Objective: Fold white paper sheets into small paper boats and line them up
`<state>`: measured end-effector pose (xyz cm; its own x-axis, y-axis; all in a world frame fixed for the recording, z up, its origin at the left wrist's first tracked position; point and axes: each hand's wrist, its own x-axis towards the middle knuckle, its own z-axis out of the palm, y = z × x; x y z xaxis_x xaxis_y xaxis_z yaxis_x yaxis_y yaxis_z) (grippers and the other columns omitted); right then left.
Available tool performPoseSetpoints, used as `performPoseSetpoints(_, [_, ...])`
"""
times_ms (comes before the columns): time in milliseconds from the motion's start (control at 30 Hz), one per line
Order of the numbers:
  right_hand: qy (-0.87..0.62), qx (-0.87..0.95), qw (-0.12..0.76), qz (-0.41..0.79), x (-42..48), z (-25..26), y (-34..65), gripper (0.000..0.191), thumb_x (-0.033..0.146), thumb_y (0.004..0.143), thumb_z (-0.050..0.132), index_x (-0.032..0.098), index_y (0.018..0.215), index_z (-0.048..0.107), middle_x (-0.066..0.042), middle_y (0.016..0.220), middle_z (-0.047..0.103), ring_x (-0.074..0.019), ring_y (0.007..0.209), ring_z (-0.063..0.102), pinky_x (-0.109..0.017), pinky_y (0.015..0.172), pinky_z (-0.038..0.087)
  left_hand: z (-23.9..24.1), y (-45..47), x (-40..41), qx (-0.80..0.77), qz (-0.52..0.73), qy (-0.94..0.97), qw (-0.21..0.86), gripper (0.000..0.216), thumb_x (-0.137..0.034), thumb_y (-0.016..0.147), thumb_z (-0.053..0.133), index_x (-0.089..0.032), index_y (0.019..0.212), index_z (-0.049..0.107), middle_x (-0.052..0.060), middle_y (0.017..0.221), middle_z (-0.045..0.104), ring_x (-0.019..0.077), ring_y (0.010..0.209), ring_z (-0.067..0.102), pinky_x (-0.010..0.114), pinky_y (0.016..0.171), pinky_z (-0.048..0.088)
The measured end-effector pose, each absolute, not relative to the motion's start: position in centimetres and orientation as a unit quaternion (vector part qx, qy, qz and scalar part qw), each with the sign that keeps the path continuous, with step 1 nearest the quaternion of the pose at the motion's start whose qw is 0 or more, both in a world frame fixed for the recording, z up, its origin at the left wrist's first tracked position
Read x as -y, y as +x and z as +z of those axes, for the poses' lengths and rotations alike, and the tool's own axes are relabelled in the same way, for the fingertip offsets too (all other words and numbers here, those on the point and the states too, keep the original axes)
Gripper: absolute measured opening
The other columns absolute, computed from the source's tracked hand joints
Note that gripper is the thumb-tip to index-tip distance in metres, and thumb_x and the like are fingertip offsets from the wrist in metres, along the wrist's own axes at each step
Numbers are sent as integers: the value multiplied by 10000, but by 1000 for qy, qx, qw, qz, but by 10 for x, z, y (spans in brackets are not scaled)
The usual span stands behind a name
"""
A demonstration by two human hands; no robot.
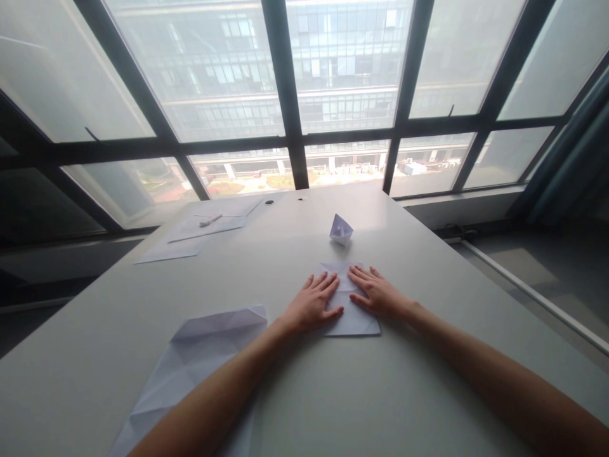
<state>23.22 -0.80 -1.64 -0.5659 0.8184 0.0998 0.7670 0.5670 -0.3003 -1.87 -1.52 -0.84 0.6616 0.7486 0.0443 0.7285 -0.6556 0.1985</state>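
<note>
A folded sheet of white paper (353, 322) lies flat on the table, with creases across its upper part. On its left side rests my left hand (311, 301), palm down with the fingers spread. My right hand (375, 292) lies on the right side of the same sheet, its fingers also stretched out. Both hands press on the paper without gripping it, and they cover parts of its side edges. Just beyond the sheet stands a small folded paper boat (341, 230).
A larger creased sheet (200, 355) lies at the near left, partly under my left forearm. Farther left, several flat papers (176, 249) carry a small white object (210, 220). The white table (428, 374) reaches toward large windows; a cable hole (269, 202) sits near its far edge.
</note>
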Motion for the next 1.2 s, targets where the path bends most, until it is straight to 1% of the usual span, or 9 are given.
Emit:
performPoseSetpoints(333, [-450,879,113,113,8,-14,232,691,548,989,390,173,1561,300,-118,1625,232,-273,1511,186,-496,1227,120,-8,-18,16,-405,69,908,83,761,-656,956,391,-239,1579,258,49,1632,233,283,1517,172,471,1235,106])
performPoseSetpoints(733, [-449,880,114,106,8,-17,232,678,536,992,394,156,1549,327,-125,1623,239,-272,1509,197,-505,1223,130,-8,-18,15,-407,65,907,83,770,-658,955,392,-229,1580,254,50,1634,227,283,1520,161,472,1235,101])
performPoseSetpoints(867, [-449,879,117,107,8,-16,231,673,535,990,399,167,1549,330,-124,1622,240,-272,1508,199,-505,1224,131,-8,-19,15,-402,68,909,83,761,-660,958,385,-244,1581,250,47,1635,223,279,1521,155,468,1235,98])
performPoseSetpoints(967, [-449,879,117,108,8,-16,232,676,541,991,391,166,1550,327,-121,1624,237,-268,1510,194,-502,1223,131,-8,-19,16,-400,66,910,81,740,-654,963,381,-264,1579,255,41,1638,218,285,1520,158,487,1232,103])
performPoseSetpoints(1100, [-443,882,119,111,8,-16,233,668,529,989,405,181,1553,321,-118,1624,242,-273,1509,195,-513,1221,131,-5,-19,16,-395,66,913,82,679,-627,975,386,-298,1563,296,32,1638,224,296,1516,173,526,1229,87])
performPoseSetpoints(1200, [-431,887,121,113,8,-15,234,659,517,984,423,206,1556,316,-104,1625,245,-275,1508,199,-520,1221,121,-2,-19,17,-398,82,910,80,552,-553,1012,358,-322,1511,404,21,1617,300,289,1515,177,549,1227,69])
